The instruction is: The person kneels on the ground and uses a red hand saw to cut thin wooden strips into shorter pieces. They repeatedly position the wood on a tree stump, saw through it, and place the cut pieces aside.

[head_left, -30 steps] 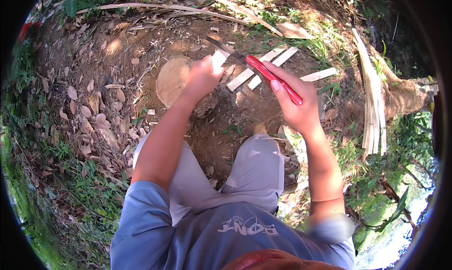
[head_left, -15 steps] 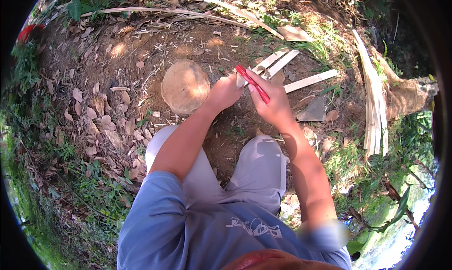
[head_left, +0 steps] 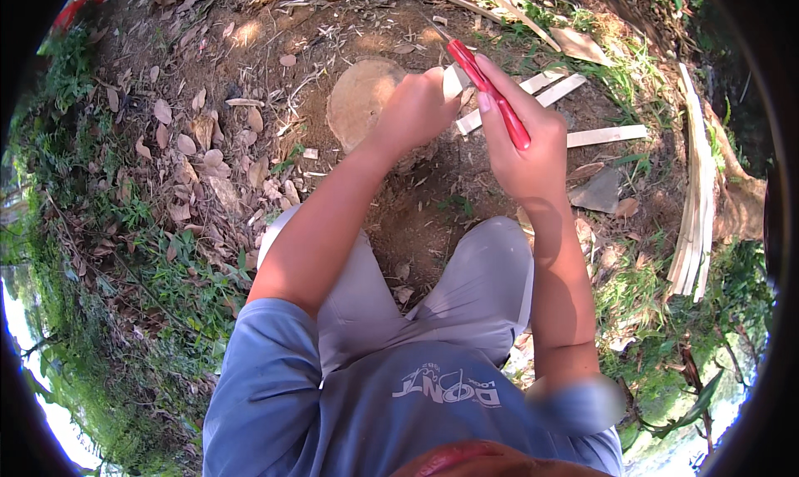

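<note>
My right hand [head_left: 526, 140] is wrapped round the red handle of a knife [head_left: 491, 94], thumb lying along it. The knife's thin dark blade points up and to the left, away from me. Just left of it, my left hand [head_left: 420, 106] is closed on a short pale wood piece [head_left: 455, 80], whose end sticks out beside the knife handle. Most of that piece is hidden by my fingers. Behind my left hand stands a round cut log [head_left: 358, 102], its flat top facing up.
Pale wooden strips [head_left: 606, 136] lie on the soil past my right hand. A bundle of long thin strips [head_left: 695, 186] rests at the right near a tree trunk [head_left: 741, 198]. A flat grey stone [head_left: 597, 191] lies nearby. Dry leaves [head_left: 216, 165] cover the left ground.
The knife has swung so that its blade shows beyond my hands, up and left. My hands sit a little farther forward and apart. The whole view has shifted.
</note>
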`<state>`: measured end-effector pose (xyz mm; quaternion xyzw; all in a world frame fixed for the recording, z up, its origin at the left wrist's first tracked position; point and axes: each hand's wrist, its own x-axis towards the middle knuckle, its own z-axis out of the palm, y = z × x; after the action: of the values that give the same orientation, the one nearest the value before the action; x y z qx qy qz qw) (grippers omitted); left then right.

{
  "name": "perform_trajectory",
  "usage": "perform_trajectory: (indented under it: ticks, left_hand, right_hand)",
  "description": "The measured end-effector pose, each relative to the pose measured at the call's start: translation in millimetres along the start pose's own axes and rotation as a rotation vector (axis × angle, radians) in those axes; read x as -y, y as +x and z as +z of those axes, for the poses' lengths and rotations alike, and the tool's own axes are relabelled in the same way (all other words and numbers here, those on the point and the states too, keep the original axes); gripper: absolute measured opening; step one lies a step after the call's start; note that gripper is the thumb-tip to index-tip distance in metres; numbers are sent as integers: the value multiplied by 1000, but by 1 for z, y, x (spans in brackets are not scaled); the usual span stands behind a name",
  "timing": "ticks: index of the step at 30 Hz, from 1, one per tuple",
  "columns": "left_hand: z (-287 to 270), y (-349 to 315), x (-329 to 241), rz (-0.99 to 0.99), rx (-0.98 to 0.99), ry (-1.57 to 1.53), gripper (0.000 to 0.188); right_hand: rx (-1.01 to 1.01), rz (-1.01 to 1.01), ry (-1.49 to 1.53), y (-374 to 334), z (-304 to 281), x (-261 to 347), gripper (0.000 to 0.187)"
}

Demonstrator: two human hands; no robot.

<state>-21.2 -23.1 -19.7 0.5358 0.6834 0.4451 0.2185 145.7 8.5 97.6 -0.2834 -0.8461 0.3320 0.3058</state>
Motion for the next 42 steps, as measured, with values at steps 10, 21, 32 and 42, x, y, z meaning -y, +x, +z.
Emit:
perform_trajectory:
  ticks: [10,21,32,42]
  left_hand:
    - [5,3,47,13,-57,11,40]
    - [10,1,61,7,-36,121,43]
    - [11,8,60,-66,-17,163,44]
    - [9,3,60,-26,32,143,44]
  right_hand:
    - [97,-66,12,17,30,-21,42]
    - [327,-32,-318,-78,-120,53,48]
    - [165,11,-65,18,-25,-8,36]
    - [341,7,-295,-95,-137,35,44]
